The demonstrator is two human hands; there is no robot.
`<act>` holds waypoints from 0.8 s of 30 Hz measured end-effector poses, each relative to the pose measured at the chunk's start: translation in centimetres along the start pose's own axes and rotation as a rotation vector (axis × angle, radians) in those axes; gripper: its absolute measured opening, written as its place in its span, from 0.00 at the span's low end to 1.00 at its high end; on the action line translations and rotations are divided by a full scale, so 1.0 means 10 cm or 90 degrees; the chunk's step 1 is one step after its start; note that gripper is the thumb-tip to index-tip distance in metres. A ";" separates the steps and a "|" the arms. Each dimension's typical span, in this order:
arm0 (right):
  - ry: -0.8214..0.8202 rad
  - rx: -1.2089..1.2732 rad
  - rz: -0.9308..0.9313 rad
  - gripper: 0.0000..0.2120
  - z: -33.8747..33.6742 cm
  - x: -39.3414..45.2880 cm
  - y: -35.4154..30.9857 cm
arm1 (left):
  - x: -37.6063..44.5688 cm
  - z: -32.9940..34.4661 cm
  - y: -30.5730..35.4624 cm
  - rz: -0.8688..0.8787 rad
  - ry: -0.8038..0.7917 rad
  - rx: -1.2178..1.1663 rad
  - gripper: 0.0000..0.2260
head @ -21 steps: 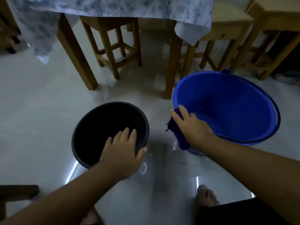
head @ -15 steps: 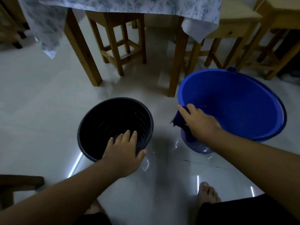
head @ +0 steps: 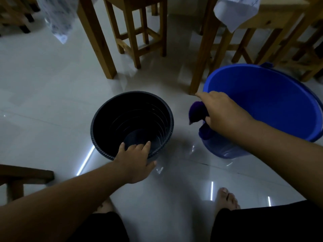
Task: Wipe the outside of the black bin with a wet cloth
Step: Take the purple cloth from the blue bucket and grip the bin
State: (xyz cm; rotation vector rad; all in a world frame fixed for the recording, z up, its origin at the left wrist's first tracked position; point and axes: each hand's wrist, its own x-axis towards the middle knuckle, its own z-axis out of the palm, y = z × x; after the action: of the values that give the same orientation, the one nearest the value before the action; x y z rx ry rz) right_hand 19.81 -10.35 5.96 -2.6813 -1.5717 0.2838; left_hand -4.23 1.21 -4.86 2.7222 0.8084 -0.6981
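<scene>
Fingers, left hand [head: 135, 162]: hooked over the near rim of the black bin [head: 132, 124], fingertips inside, thumb outside against the wall; a light clamp on the rim.
Black bin: upright on the pale tiled floor [head: 43, 95], mouth open, nothing visible inside; it is the landmark.
Purple cloth [head: 198, 113]: right of the bin, apart from it, hanging at the near rim of the blue bucket [head: 272, 102].
Fingers, right hand [head: 224, 113]: closed around the cloth, bunching it.
Blue bucket: further right of the bin, not touching it.
Step in hand: I judge the cloth is being brought from the bucket; no wiping shows yet.
Next move: carry the cloth leftward to the bin's outer wall, press and stroke, with the left hand steadying the rim.
</scene>
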 end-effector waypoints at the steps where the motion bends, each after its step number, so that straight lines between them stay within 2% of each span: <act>1: -0.021 -0.005 0.005 0.30 0.01 0.00 -0.03 | 0.00 0.01 -0.02 0.001 -0.016 -0.006 0.34; 3: -0.048 -0.021 0.000 0.28 0.04 -0.02 -0.07 | -0.01 0.02 -0.04 0.001 -0.047 -0.031 0.29; 6: -0.048 -0.066 -0.027 0.21 0.10 -0.03 -0.12 | 0.01 -0.01 -0.06 0.006 -0.056 -0.079 0.15; 11: -0.073 -0.099 -0.015 0.28 0.16 0.01 -0.20 | 0.01 -0.11 -0.04 0.036 -0.025 -0.042 0.11; 16: 0.003 0.031 -0.034 0.26 0.15 -0.04 -0.24 | 0.04 -0.22 0.04 0.015 0.120 -0.058 0.10; 20: -0.024 0.106 -0.043 0.26 0.05 -0.06 -0.31 | 0.05 -0.39 0.07 -0.007 0.278 -0.097 0.10; 24: 0.002 0.134 -0.047 0.25 0.05 -0.09 -0.31 | 0.07 -0.55 -0.01 -0.022 0.429 -0.077 0.13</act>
State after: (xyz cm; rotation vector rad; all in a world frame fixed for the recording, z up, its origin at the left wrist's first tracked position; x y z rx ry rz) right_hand 16.62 -9.64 5.91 -2.4591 -1.5403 0.4179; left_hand -1.69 3.45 -0.51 2.8381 0.9796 0.2918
